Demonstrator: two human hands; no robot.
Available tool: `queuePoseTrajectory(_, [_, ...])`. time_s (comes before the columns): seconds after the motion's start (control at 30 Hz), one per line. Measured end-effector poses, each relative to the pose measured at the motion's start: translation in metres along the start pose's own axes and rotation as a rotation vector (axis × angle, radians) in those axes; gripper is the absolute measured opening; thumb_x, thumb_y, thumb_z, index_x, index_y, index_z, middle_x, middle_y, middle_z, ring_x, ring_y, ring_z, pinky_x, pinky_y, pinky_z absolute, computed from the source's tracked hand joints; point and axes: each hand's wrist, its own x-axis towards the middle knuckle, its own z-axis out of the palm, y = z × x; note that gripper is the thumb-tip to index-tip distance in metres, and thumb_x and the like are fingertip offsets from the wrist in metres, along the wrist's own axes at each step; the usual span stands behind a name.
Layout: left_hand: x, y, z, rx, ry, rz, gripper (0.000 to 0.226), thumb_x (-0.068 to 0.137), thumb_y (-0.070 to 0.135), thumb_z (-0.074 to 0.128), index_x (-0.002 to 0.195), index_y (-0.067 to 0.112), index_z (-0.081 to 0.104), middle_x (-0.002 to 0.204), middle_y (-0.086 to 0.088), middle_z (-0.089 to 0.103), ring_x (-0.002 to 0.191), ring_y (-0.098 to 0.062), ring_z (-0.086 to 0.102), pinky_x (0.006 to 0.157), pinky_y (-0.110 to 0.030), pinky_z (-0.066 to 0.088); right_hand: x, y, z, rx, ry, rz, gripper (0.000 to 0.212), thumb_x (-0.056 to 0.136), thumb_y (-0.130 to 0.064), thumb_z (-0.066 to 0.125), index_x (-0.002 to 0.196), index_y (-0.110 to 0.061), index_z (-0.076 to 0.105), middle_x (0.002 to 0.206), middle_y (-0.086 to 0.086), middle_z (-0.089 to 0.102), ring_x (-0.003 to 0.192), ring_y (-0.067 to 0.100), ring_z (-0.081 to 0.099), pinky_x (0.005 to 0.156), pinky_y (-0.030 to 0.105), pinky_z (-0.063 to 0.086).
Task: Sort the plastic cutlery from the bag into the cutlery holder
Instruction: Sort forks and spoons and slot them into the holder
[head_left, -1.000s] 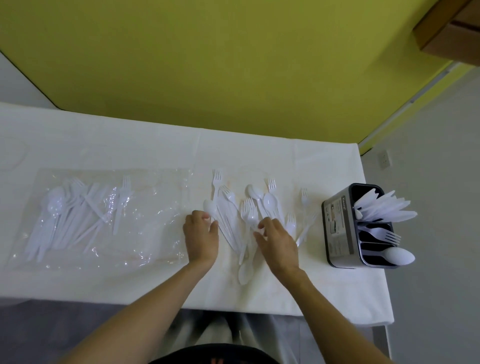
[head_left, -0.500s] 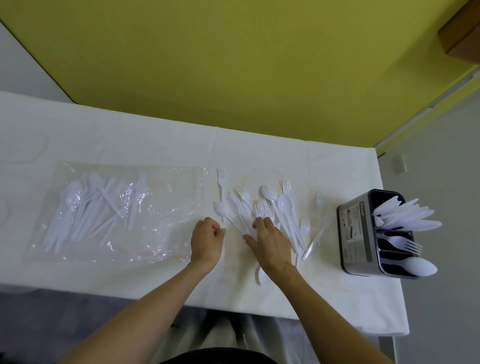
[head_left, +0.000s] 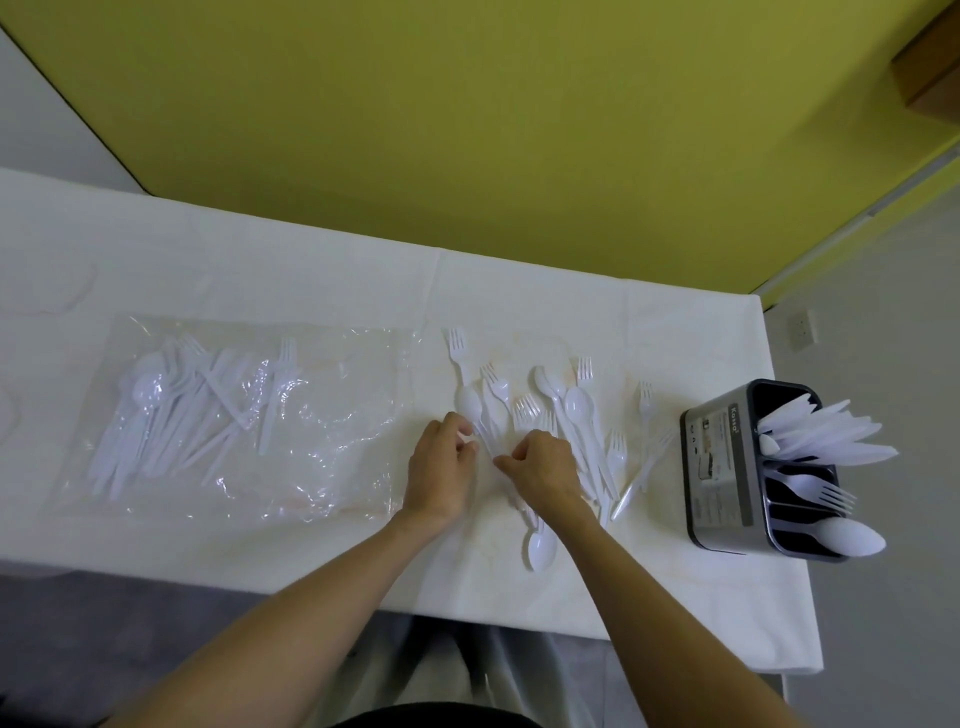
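Observation:
Loose white plastic forks and spoons (head_left: 577, 408) lie in a pile on the white table (head_left: 311, 270). My left hand (head_left: 440, 470) is at the pile's left edge, thumb and forefinger pinching the thin handle of a spoon (head_left: 468, 401). My right hand (head_left: 543, 470) is right beside it, fingers curled over the pile and pinching a white handle; which piece is hidden. The grey cutlery holder (head_left: 719, 467) stands at the right with knives (head_left: 831, 439), a fork (head_left: 818, 491) and a spoon (head_left: 849, 536) in separate compartments. The clear bag (head_left: 343, 415) lies at the left.
Several more utensils (head_left: 182, 415) remain inside the bag. One spoon (head_left: 542, 551) lies near the table's front edge below my right wrist. The holder stands close to the table's right edge. A yellow wall runs behind the table.
My right hand has gone from lying flat on the pile to curled and pinching. My left hand's fingers have closed on a handle. The view shifted slightly.

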Motion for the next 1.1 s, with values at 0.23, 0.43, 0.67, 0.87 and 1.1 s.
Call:
queuePoseTrajectory(0.23, [-0.004, -0.009, 0.0, 0.177, -0.129, 0.309, 0.028, 0.096, 0.015, 0.049, 0.12, 0.023, 0.061, 0.093, 0.005, 0.046, 0.089, -0.015, 0.053, 0.081, -0.027, 0.049, -0.008, 0.006, -0.025, 0.213, -0.039, 0.03, 0.014, 0.084, -0.017, 0.07, 0.087, -0.004, 0.067, 0.079, 0.012, 0.07, 0.061, 0.021, 0.064, 0.066, 0.03, 0.056])
queuePoseTrajectory(0.43, [-0.013, -0.025, -0.01, 0.207, -0.062, 0.37, 0.03, 0.096, 0.01, 0.052, 0.123, 0.01, 0.062, 0.102, 0.001, 0.052, 0.095, -0.016, 0.053, 0.087, -0.028, 0.05, -0.011, 0.005, -0.022, 0.222, 0.025, 0.012, 0.014, 0.084, -0.017, 0.072, 0.089, -0.004, 0.068, 0.083, 0.01, 0.073, 0.068, 0.027, 0.071, 0.063, 0.026, 0.057])
queuePoseTrajectory(0.67, [-0.011, -0.03, -0.019, 0.172, -0.048, 0.298, 0.02, 0.095, 0.007, 0.05, 0.107, 0.012, 0.065, 0.098, 0.0, 0.051, 0.092, -0.017, 0.056, 0.081, -0.025, 0.047, -0.007, -0.007, 0.002, 0.008, 0.027, -0.09, 0.02, 0.085, -0.019, 0.07, 0.082, -0.008, 0.055, 0.076, 0.006, 0.058, 0.067, 0.02, 0.057, 0.062, 0.028, 0.048])
queuePoseTrajectory(0.87, [-0.012, -0.027, -0.018, 0.143, -0.061, 0.267, 0.021, 0.095, 0.007, 0.048, 0.108, 0.012, 0.064, 0.102, 0.0, 0.052, 0.095, -0.017, 0.056, 0.082, -0.026, 0.048, -0.001, -0.004, -0.004, -0.005, -0.041, -0.081, 0.037, 0.08, -0.012, 0.066, 0.056, -0.013, 0.038, 0.052, 0.002, 0.038, 0.048, 0.02, 0.051, 0.047, 0.022, 0.037])
queuePoseTrajectory(1.1, [-0.007, -0.005, -0.019, 0.057, -0.008, 0.207, 0.018, 0.095, 0.008, 0.051, 0.103, 0.015, 0.065, 0.099, 0.005, 0.052, 0.092, -0.015, 0.056, 0.08, -0.024, 0.046, -0.015, 0.006, -0.032, 0.268, -0.072, -0.112, 0.021, 0.084, -0.016, 0.07, 0.077, -0.005, 0.054, 0.076, 0.013, 0.066, 0.058, 0.014, 0.069, 0.056, 0.021, 0.056])
